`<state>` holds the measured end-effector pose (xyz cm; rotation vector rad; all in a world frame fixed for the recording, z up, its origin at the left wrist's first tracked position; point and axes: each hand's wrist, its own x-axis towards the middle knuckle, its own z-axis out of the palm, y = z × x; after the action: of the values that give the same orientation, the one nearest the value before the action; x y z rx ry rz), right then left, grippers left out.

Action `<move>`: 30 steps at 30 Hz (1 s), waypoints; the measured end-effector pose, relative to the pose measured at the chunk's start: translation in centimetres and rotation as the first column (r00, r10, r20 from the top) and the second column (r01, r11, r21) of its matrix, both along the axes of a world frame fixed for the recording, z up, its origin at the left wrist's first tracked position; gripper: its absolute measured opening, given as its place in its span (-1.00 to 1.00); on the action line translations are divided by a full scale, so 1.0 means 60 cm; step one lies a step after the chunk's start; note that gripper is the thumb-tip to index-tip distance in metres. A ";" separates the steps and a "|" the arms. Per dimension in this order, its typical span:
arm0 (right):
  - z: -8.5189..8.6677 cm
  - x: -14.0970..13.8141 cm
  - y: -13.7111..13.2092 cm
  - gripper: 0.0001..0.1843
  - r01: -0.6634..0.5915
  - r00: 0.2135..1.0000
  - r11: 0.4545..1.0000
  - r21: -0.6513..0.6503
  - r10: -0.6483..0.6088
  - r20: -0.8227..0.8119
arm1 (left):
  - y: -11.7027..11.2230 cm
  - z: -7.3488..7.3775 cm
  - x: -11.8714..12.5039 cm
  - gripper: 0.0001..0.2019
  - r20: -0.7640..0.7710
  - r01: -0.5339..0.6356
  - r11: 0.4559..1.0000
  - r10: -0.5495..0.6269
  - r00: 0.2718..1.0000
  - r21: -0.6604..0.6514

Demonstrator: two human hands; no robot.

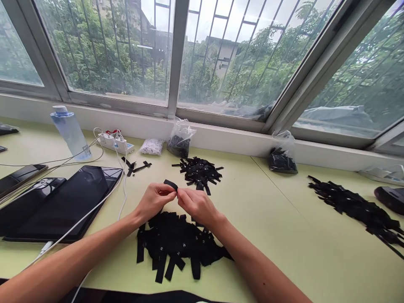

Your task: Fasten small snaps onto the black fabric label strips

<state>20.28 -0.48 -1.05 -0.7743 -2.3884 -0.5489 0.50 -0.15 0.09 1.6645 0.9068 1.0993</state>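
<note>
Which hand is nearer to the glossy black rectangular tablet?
Left. The left hand is to the right of the tablet; the right hand is farther right, beyond the left hand.

The strips (pixel 176 235) are black, white-lettered in places, the table (pixel 268 252) pale yellow-green, the bottle (pixel 71 132) bluish.

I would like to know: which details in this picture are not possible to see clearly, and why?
In the head view:
- Middle of the black strip: covered by the left hand and right hand.
- Right side of the near pile: partly behind the right forearm.
- Dark rounded object: cut off by the right edge.
- Lettering on the far pile: too small.
</note>
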 end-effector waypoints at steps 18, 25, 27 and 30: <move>-0.027 -0.012 0.023 -0.85 0.023 0.998 1.000 -0.003 -0.023 -0.064 | 0.007 -0.017 0.003 -0.77 0.043 -0.086 0.993 0.089 0.995 -0.078; -0.030 -0.020 0.027 -0.83 0.046 0.994 0.998 -0.048 -0.050 -0.100 | 0.013 -0.029 0.006 -0.78 0.082 -0.109 0.984 0.121 0.989 -0.143; -0.028 -0.021 0.026 -0.83 0.052 0.991 0.997 -0.061 -0.059 -0.120 | 0.013 -0.029 0.007 -0.77 0.071 -0.119 0.983 0.129 0.989 -0.139; -0.025 -0.024 0.025 -0.84 0.047 0.979 0.992 -0.121 -0.070 -0.194 | 0.011 -0.024 0.008 -0.76 0.060 -0.129 0.981 0.139 0.989 -0.144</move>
<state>18.83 1.03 -2.55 -0.9085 -2.2342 -0.3416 1.00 0.52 -1.34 1.4591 1.0390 1.1492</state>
